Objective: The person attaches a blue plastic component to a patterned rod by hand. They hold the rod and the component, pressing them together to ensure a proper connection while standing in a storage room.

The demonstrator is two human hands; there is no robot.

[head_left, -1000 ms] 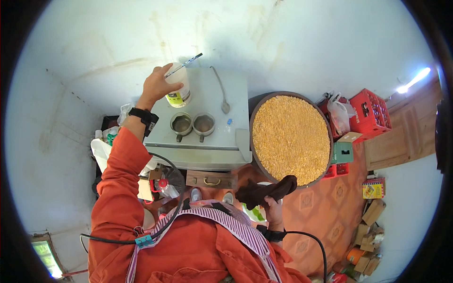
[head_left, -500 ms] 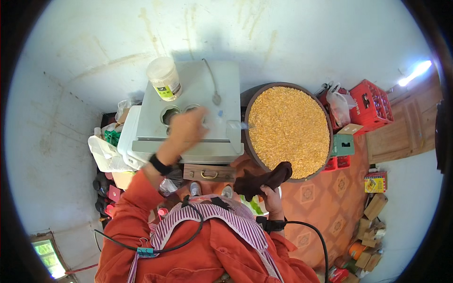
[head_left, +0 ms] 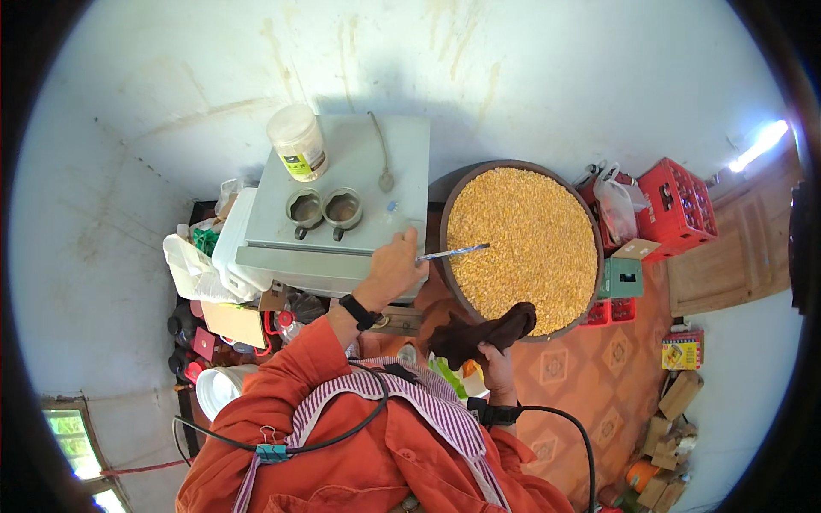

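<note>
My left hand is at the front right edge of a grey-green cabinet top. Its fingers are closed on a thin blue-and-white stick, which points right over the corn. Its exact kind is not clear. To the left of that hand, two dark-handled mugs stand side by side on the cabinet. Lower down, my right hand grips a bunched dark brown cloth in front of a big round vat filled with yellow corn kernels.
A lidded clear jar and a cord with a plug are on the cabinet. Red crates and a green crate stand right of the vat. A white bucket and a pale plastic bin are at left.
My left hand has moved right and nearer, away from the mugs, which now show fully. The thin stick now shows clearly in it. The right hand still holds the cloth, slightly lower.
</note>
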